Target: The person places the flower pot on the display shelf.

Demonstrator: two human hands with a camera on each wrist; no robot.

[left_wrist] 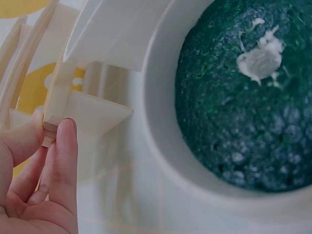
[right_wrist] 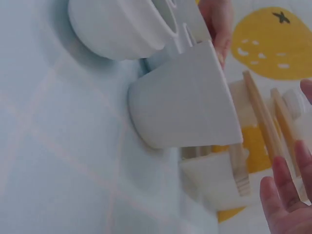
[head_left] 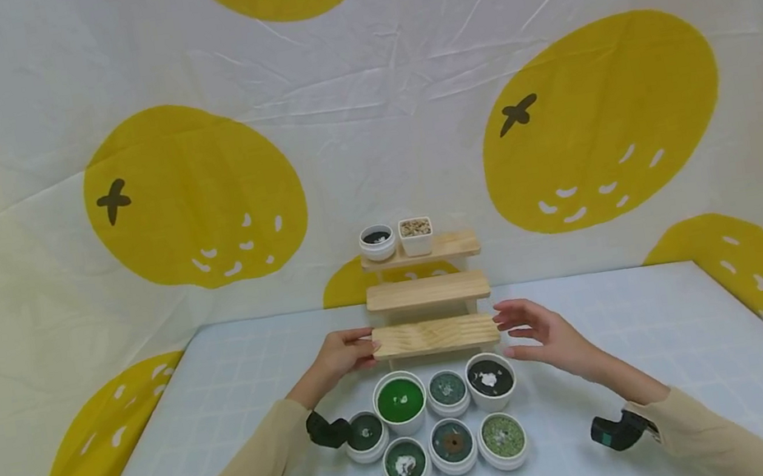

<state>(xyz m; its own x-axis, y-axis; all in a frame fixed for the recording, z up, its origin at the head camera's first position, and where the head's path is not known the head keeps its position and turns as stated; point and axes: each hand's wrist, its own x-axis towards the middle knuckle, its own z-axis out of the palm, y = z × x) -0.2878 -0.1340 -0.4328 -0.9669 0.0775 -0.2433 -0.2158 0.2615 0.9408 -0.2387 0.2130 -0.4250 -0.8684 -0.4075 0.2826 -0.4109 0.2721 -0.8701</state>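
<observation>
A small three-tier wooden shelf stand (head_left: 434, 335) stands at the middle of the table. My left hand (head_left: 349, 351) pinches the left end of its lowest board, thumb on one face and fingers on the other, as the left wrist view shows of the board end (left_wrist: 54, 109). Just off the right end of that board is my right hand (head_left: 542, 333), its fingers spread and holding nothing. On the top tier sit a round white pot (head_left: 378, 244) with dark filling and a square white pot (head_left: 417, 242) with pebbly filling.
Several white pots stand in two rows before the stand, among them a bright green one (head_left: 400, 400), a dark one with a white patch (head_left: 490, 379) and a speckled green one (head_left: 503, 439). A white cloth (head_left: 393, 120) with yellow fruit prints hangs behind the table (head_left: 243, 401).
</observation>
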